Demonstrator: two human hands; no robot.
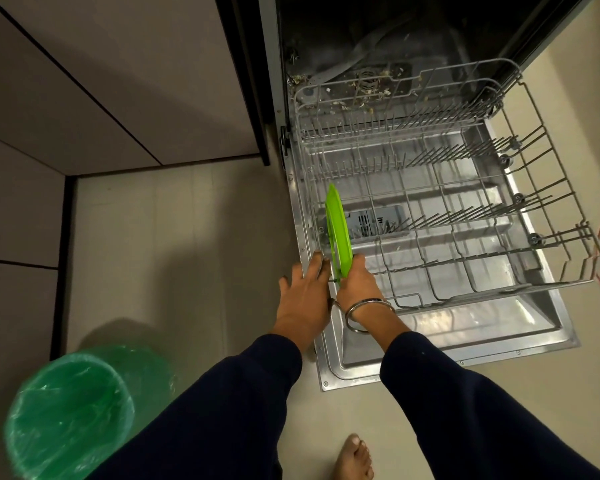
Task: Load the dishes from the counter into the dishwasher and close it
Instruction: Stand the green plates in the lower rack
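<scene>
Standing green plate (338,230) on edge in lower rack's (465,258) left front corner, long axis running away from you, rim down among tines. Your right hand (355,284) pinches near rim: that grip is closest. Left hand (305,289) flat, fingers straight, steadying beside it. Plate: thin glossy plastic. Rack: grey coated wire. Door (430,327): steel, lying open. Green bin (70,417) on floor, well apart.

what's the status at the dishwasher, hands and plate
Right hand grips green plate, upright on edge at lower rack's near-left corner. Left hand open beside it, fingertips at rack edge. Rack otherwise bare; door down.
</scene>
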